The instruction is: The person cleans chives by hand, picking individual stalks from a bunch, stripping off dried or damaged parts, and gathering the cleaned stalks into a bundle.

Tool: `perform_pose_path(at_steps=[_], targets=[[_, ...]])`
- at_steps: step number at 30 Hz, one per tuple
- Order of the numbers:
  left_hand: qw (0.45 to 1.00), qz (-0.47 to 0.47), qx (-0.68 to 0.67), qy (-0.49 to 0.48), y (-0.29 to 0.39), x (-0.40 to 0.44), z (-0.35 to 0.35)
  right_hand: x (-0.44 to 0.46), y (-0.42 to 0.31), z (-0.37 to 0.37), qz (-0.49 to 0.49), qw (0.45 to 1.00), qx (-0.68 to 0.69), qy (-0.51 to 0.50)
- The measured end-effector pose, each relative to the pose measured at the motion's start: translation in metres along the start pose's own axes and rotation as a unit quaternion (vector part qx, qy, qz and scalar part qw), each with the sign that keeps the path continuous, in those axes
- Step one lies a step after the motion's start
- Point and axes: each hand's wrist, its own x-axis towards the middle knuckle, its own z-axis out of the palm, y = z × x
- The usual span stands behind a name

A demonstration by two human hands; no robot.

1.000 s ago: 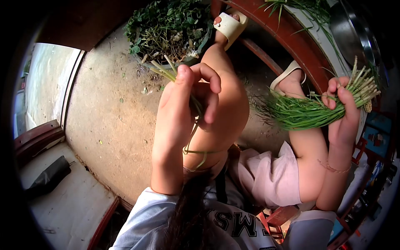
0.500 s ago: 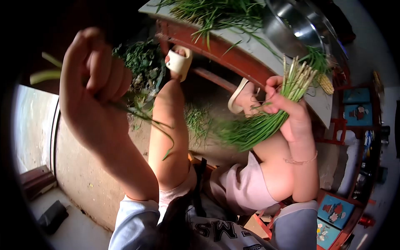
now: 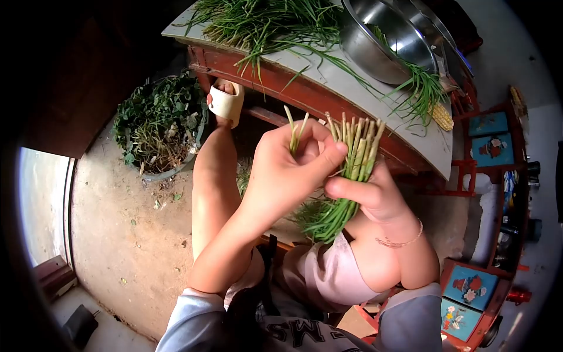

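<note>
Nearest, the right hand [image 3: 375,193] is curled round a bunch of green stalks [image 3: 356,152], pale ends up and leaves hanging below; its grip should be just snug, enough to hold the ends together without bruising them. The left hand [image 3: 282,170] is half curled, with a few loose stalks [image 3: 294,135] poking up from it, its thumb and fingertips at the bunch's pale ends; whether they pinch one there I cannot tell. Handling goes best with small fingertip moves, one stalk at a time, the pale ends level. Farther off, a pile of greens [image 3: 258,23] and a metal bowl [image 3: 366,56] sit on the table [image 3: 425,141], apart from the bunch
</note>
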Motion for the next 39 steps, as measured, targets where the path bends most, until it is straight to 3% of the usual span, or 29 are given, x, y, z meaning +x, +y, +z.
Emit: perform_pose_path(at_steps=[2, 6, 7, 10, 14, 16, 18, 20, 22, 26, 28, 30, 33, 39], targets=[[1.0, 0.013, -0.006, 0.001, -0.002, 0.001, -0.002, 0.006, 0.005, -0.002, -0.043, 0.997, -0.026, -0.054], [0.995, -0.009, -0.102, 0.0, 0.011, -0.001, -0.008, 0.009, 0.004, 0.001, -0.028, 0.999, -0.027, 0.025], [0.992, -0.014, -0.123, 0.016, 0.014, -0.002, -0.01, 0.011, 0.012, 0.0, -0.066, 0.997, 0.001, 0.049], [0.987, 0.02, -0.133, 0.086, 0.01, 0.0, -0.018, 0.014, 0.012, -0.007, -0.061, 0.994, -0.061, 0.067], [0.985, -0.004, -0.152, 0.086, 0.01, 0.0, -0.031, 0.014, 0.01, -0.009, -0.06, 0.994, -0.09, 0.03], [0.982, -0.011, -0.176, 0.066, 0.011, -0.001, -0.032, 0.015, 0.011, 0.001, -0.135, 0.983, -0.108, 0.064], [0.976, -0.023, -0.213, 0.024, 0.011, -0.002, -0.032, 0.011, 0.008, 0.004, -0.119, 0.987, -0.097, 0.048], [0.986, 0.026, -0.159, 0.037, 0.011, -0.003, -0.023, 0.007, 0.003, 0.007, -0.104, 0.99, -0.084, 0.032], [0.981, 0.019, -0.194, 0.001, 0.01, -0.004, -0.023, 0.002, 0.0, 0.01, -0.088, 0.981, -0.17, 0.031], [0.992, -0.013, -0.129, 0.01, 0.014, -0.007, -0.019, -0.001, 0.001, 0.005, -0.122, 0.971, -0.202, 0.023], [0.992, -0.015, -0.112, -0.063, 0.01, -0.008, -0.021, -0.003, -0.002, 0.009, -0.123, 0.972, -0.193, 0.051], [0.994, -0.015, -0.081, -0.07, 0.005, -0.006, -0.021, -0.003, -0.001, 0.007, -0.137, 0.977, -0.156, 0.054], [0.987, 0.082, -0.059, -0.122, -0.002, -0.002, -0.023, -0.005, -0.002, 0.004, -0.094, 0.984, -0.135, 0.062], [0.986, 0.067, 0.139, -0.054, 0.014, -0.009, -0.019, -0.001, -0.002, 0.001, -0.076, 0.99, -0.104, 0.059]])
